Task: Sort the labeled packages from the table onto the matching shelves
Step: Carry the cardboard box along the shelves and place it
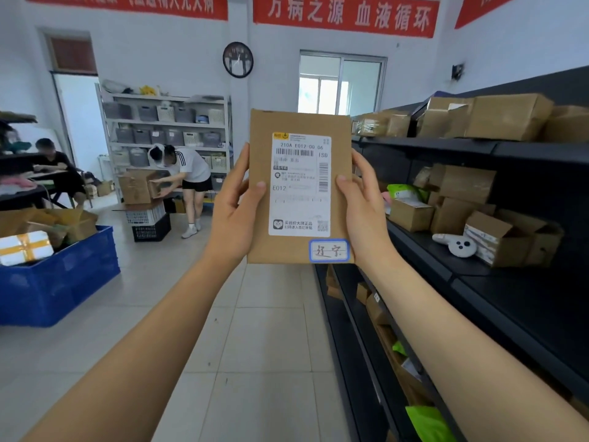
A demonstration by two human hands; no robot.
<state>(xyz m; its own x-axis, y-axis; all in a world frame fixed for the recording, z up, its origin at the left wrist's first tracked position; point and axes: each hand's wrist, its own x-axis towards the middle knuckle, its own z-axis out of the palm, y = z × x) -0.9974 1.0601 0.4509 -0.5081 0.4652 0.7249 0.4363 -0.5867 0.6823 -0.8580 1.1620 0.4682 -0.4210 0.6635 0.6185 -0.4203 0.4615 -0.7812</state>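
1. Flat brown cardboard package (299, 186), rectangular and thin, is held upright in mid-air in front of the person, over the tiled floor and just left of the dark metal shelving unit (478, 148). Its white printed shipping label (301, 183) faces the camera, and a small blue-bordered handwritten sticker (329, 251) sits at its lower right corner.
2. It looks light and fairly stiff, judging by how it stands flat with support only at its edges; the plain card should not be slippery. The long side edges seem the natural place to hold it.
3. Left hand (234, 208) grips the left edge: the thumb lies across the front near the label, and the fingers wrap behind, out of sight.
4. Right hand (363, 205) clamps the right edge in the same way, thumb on the front, fingers hidden behind.
5. Both hands are closed on the package, partly curled, not tightly fisted.
6. Brown cardboard boxes (462, 193) already fill the shelves to the right.
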